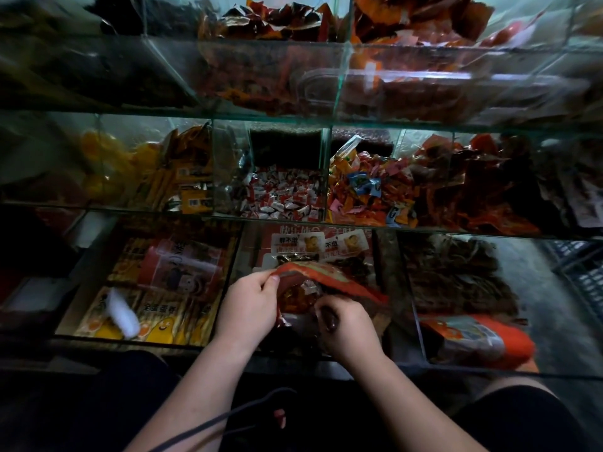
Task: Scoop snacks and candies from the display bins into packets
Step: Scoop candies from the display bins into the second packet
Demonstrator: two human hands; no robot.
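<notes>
An orange-red packet [329, 278] lies open over the lower middle glass bin [238, 256], with wrapped snacks showing inside its mouth. My left hand [249, 305] pinches the packet's upper left rim between thumb and fingers. My right hand [346, 327] is curled round a dark wrapped snack [330, 321] at the packet's opening. The bin below holds dark snack packs and white labelled packs [321, 244].
Glass bins rise in tiers: white-red candies [284, 197], mixed bright candies [368, 194], yellow packs [189, 177], dark snacks [456, 275]. A second orange packet [476, 340] lies in the lower right bin. Egg-roll boxes [163, 288] fill the lower left bin. A dark cable [228, 415] crosses my lap.
</notes>
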